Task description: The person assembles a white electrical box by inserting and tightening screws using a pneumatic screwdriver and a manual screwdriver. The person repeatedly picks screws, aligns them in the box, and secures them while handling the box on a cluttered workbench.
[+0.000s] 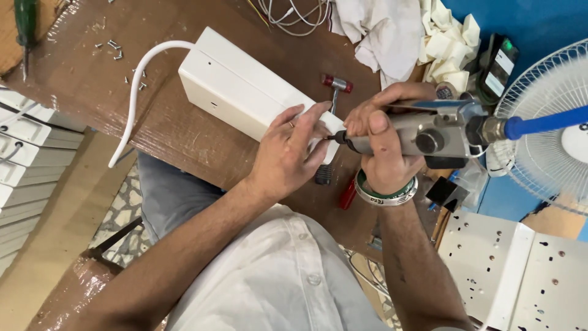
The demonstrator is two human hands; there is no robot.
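View from above a brown, tape-wrapped worktable (184, 132). The long white rectangular plastic housing (245, 89) lies flat and diagonal across the tabletop, its near end between the two hands; a white round cable (138, 86) leaves its far end and curves down over the table edge.

The left hand (288, 153) rests on the near end of the housing with fingers spread and curled over its edge, apparently to pin it against the table while the tool bears on it.

The right hand (383, 144) is closed firmly around the grey metal air-driven screwdriver (429, 132), held level so that its dark bit meets the end face of the housing just beside the left fingertips. A blue air hose (545, 121) runs from the tool's rear toward the right, passing in front of a white wire-guarded fan (551, 122). Green and silver bangles (386, 191) circle the right wrist.

The housing appears smooth, closed and unmarked apart from small holes along its side. Small silver screws (113, 49) lie scattered near the far corner, within reach but well apart from the work. White perforated metal plates (514, 276) lie at lower right, and white crumpled cloth (380, 30) sits behind the housing.
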